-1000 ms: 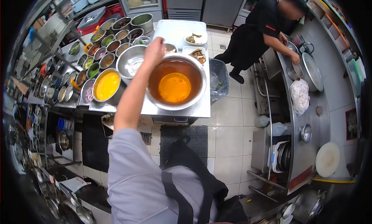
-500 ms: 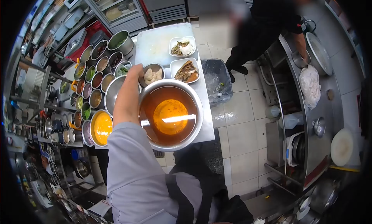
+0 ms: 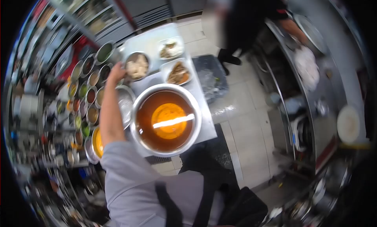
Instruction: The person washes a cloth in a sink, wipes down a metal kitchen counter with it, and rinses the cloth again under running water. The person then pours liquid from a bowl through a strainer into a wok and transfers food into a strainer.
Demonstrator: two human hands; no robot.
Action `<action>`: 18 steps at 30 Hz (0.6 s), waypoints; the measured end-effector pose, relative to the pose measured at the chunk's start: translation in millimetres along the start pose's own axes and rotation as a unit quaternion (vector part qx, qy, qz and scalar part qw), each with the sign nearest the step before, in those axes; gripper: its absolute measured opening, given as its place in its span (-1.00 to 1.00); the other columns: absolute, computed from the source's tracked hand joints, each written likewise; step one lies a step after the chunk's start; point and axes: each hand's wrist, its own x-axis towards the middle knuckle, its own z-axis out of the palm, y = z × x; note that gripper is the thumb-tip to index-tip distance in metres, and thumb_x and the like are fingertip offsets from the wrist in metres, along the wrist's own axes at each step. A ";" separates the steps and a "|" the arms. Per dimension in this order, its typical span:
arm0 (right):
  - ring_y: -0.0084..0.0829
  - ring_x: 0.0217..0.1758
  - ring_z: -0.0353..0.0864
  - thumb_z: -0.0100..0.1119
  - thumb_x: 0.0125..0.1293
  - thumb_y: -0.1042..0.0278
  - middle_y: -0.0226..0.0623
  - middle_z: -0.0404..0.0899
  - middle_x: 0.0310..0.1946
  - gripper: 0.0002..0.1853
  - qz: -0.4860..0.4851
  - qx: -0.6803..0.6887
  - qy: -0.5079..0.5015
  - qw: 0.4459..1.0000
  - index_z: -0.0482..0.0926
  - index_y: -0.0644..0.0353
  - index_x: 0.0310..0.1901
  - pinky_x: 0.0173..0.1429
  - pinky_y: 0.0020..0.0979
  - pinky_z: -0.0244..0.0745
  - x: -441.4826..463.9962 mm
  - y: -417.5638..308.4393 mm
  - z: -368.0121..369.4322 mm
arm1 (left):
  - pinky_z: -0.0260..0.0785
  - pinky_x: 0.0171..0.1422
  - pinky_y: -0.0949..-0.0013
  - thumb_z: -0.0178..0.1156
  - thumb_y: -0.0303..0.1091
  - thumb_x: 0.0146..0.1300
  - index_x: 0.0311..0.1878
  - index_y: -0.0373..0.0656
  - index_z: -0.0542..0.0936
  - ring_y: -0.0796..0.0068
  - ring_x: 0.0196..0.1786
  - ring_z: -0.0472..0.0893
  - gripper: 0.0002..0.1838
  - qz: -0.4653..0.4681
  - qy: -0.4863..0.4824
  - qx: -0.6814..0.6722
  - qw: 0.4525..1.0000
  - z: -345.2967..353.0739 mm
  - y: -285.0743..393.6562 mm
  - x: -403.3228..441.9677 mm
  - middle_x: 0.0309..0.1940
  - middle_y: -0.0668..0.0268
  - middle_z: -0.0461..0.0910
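Note:
Stretched forward from a grey sleeve, my left hand [image 3: 118, 72] is closed on the near left rim of a small metal bowl [image 3: 137, 66] of pale chunks. My right hand is out of view. Nearer to me stands a large metal bowl [image 3: 197, 121] of clear orange-brown liquid. Past it are a square white dish [image 3: 178, 73] of brown food and another white dish [image 3: 171, 49] with white and dark food. An empty-looking metal bowl [image 3: 125, 105] is partly hidden by my forearm.
Several small metal containers [image 3: 93, 78] of ingredients and a yellow-filled bowl [image 3: 98, 141] lie left. A plastic-lined bin [image 3: 210, 80] stands right of the table [image 3: 206, 134]. A person in black [image 3: 251, 23] works at the right-hand counter [image 3: 333, 89]; someone blurred is beside them.
The view has shifted and tilted. My left hand has reached the small bowl of pale chunks, which now sits farther from the large bowl, on the cutting board side.

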 end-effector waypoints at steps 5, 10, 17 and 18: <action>-0.37 0.35 0.45 0.10 0.44 0.44 -0.20 0.47 0.35 -0.49 0.165 0.238 -0.037 0.956 0.40 0.18 0.42 0.40 -0.28 0.38 51.5 58.1 -34.5 | 0.25 -0.49 0.50 0.18 -0.49 0.21 0.12 -0.15 0.51 0.69 -0.51 0.45 -0.63 0.056 -0.143 -0.308 0.939 -45.4 148.3 -68.0 -0.42 0.45 0.54; -0.65 -0.49 0.46 0.12 0.48 0.44 -0.46 0.40 -0.56 -0.89 0.243 0.530 -0.004 0.813 0.47 0.18 -0.26 -0.48 -0.62 0.40 20.6 13.8 12.9 | 0.09 -0.53 0.60 0.17 -0.47 0.28 0.06 -0.03 0.37 0.79 -0.54 0.31 -0.68 0.145 -0.299 -0.326 0.885 3.4 306.2 -108.4 -0.44 0.52 0.48; -0.56 -0.54 0.55 0.26 0.37 0.28 -0.33 0.58 -0.43 -0.82 0.334 0.425 0.075 0.838 0.50 0.15 -0.15 -0.56 -0.52 0.48 -29.9 47.6 -15.2 | 0.57 -0.18 0.44 0.10 -0.52 0.26 0.15 -0.15 0.38 0.44 -0.12 0.65 -0.62 0.285 -0.493 -0.314 0.760 145.9 592.5 -379.1 -0.07 0.24 0.61; -0.56 -0.55 0.55 0.26 0.36 0.29 -0.33 0.58 -0.44 -0.82 0.320 0.411 0.088 0.849 0.49 0.15 -0.15 -0.56 -0.51 0.48 -38.5 43.0 -17.7 | 0.52 -0.25 0.49 0.07 -0.54 0.25 0.15 -0.17 0.40 0.51 -0.16 0.63 -0.62 0.306 -0.532 -0.314 0.724 172.4 626.8 -422.1 -0.06 0.28 0.59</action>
